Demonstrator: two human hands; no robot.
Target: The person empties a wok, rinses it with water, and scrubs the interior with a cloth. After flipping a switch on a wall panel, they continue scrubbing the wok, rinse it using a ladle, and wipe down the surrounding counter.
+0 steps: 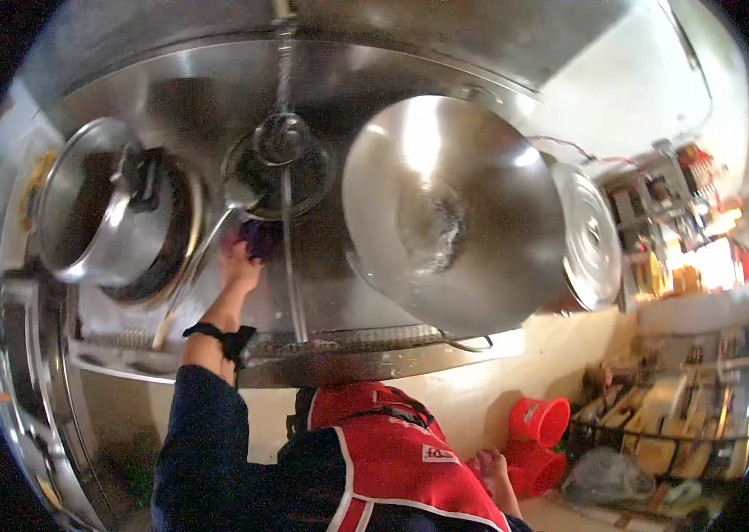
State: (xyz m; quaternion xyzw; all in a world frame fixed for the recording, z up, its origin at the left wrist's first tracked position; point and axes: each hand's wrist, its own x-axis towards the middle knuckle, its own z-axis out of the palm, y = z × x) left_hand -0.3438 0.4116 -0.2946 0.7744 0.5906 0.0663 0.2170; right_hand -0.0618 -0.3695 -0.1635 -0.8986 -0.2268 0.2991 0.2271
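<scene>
My left hand (240,266) reaches over the steel stove top, its fingers closed on a dark purple cloth (261,241). Just beyond the cloth is a round stove opening (304,188), with a long-handled ladle (241,197) and a wire strainer (282,140) lying across it. The ladle's handle runs down past my left forearm. Low beside the red apron (401,461), my right hand (490,465) hangs near red buckets (538,421); its fingers are too blurred to read.
A large steel wok (463,213) fills the right of the stove, tilted, with a round metal lid (589,235) beside it. At left a steel pot (95,208) leans over a dark round burner or pan. A shelf rack (676,417) stands at lower right.
</scene>
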